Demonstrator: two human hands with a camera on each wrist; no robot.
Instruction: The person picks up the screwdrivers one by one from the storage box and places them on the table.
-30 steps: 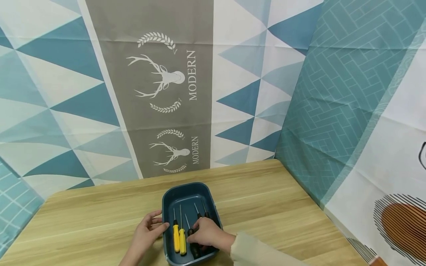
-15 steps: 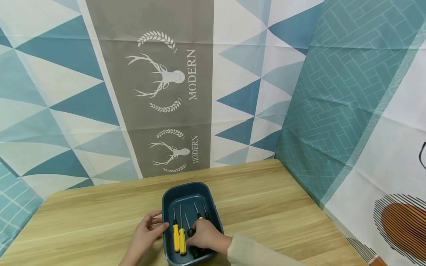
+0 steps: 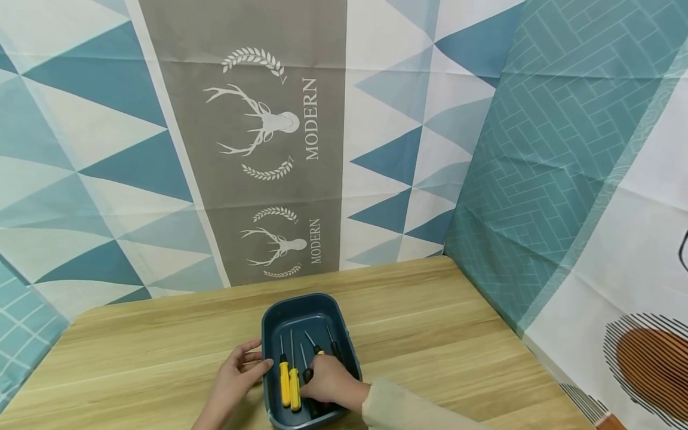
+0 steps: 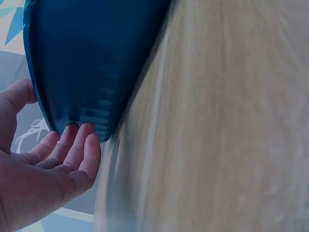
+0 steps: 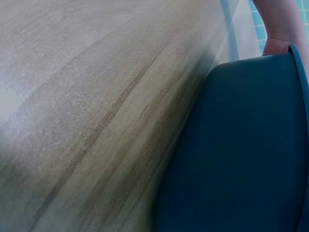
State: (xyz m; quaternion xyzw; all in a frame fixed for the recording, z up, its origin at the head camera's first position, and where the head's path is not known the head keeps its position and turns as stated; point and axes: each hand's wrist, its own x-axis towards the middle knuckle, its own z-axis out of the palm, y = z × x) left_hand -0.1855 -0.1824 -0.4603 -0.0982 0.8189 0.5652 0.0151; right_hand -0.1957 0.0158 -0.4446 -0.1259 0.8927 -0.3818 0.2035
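Note:
A dark blue rectangular tray (image 3: 301, 306) holds several screwdrivers. My left hand (image 3: 239, 373) grips its left side, thumb over the rim and fingertips against the outer wall, as the left wrist view also shows. Inside the tray, my right hand (image 3: 329, 380) has its fingers curled down around a screwdriver with a black-and-yellow handle (image 3: 320, 351); the hand hides most of that handle. A black-handled screwdriver (image 3: 307, 375) lies partly under the fingers. Left of it rest two yellow-handled screwdrivers (image 3: 285, 385), side by side. A dark-handled screwdriver (image 3: 335, 349) lies along the right wall.
The tray stands on a wood-grain table (image 3: 430, 334) near its front edge. Behind the table hangs a patterned cloth (image 3: 285, 179), and another cloth (image 3: 537, 149) runs along the right side. The right wrist view shows mainly tabletop and the tray's outer wall (image 5: 236, 145).
The black-and-yellow screwdriver under my right hand has swung its tip to the left. My right hand has shifted very slightly left. My left hand and the tray have stayed put.

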